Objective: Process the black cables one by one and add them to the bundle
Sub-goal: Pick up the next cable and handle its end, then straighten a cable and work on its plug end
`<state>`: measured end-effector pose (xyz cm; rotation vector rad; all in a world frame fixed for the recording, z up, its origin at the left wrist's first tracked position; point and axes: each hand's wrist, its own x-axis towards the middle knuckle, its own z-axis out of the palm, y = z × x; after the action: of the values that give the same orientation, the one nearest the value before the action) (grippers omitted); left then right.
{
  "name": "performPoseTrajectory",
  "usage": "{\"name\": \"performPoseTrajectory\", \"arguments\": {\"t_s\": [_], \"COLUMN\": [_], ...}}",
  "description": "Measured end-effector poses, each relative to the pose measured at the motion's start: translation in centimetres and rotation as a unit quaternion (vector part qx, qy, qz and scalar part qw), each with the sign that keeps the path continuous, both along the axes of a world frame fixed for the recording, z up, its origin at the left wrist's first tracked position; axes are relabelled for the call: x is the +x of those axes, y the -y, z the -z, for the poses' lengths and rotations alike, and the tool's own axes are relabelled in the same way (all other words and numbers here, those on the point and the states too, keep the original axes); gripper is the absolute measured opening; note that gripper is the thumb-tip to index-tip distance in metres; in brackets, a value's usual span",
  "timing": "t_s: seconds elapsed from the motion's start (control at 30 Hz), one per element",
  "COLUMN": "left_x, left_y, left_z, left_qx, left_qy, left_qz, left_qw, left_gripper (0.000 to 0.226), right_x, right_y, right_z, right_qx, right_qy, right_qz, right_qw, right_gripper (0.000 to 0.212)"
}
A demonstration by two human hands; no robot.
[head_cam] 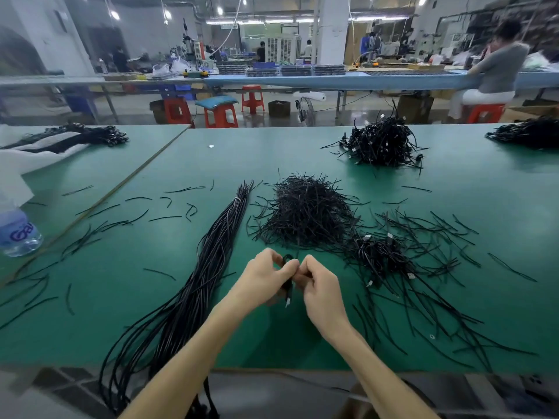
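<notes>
Both hands meet over the green table near its front edge. My left hand and my right hand pinch one coiled black cable between them; its small loop shows above the fingers and a silver plug hangs below. A long bundle of black cables, tied near its far end with a pale band, lies diagonally to the left of my hands and runs off the table's front edge. A small heap of coiled cables with plugs sits just right of my hands.
A mound of short black ties lies beyond my hands, with loose ties scattered left and right. Further cable heaps sit at the back and far right. A water bottle stands at the left edge. A person sits at the far bench.
</notes>
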<state>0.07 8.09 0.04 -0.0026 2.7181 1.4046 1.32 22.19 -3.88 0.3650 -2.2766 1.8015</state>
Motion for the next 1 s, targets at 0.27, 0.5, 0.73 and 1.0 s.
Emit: {"name": "performPoseTrajectory", "arguments": {"t_s": [0.27, 0.5, 0.73, 1.0], "left_x": [-0.2, 0.1, 1.2, 0.1], "left_y": [1.5, 0.3, 0.9, 4.0], "left_z": [-0.7, 2.1, 2.7, 1.9], "left_qx": [0.142, 0.056, 0.047, 0.001], "left_qy": [0.119, -0.056, -0.100, -0.153], "left_qz": [0.021, -0.013, 0.015, -0.016], "left_qw": [0.982, 0.997, 0.994, 0.988], "left_gripper": [0.031, 0.014, 0.022, 0.022], "right_x": [-0.1, -0.7, -0.7, -2.4], "right_y": [0.1, -0.2, -0.3, -4.1], "right_z": [0.9, 0.2, 0.0, -4.3], "right_qx": [0.152, 0.048, 0.047, 0.032], "right_qy": [-0.067, 0.058, 0.090, 0.085], "right_qz": [0.001, 0.021, 0.033, 0.091], "right_qw": [0.986, 0.997, 0.994, 0.992], "right_gripper": [0.041, 0.020, 0.022, 0.020]}}
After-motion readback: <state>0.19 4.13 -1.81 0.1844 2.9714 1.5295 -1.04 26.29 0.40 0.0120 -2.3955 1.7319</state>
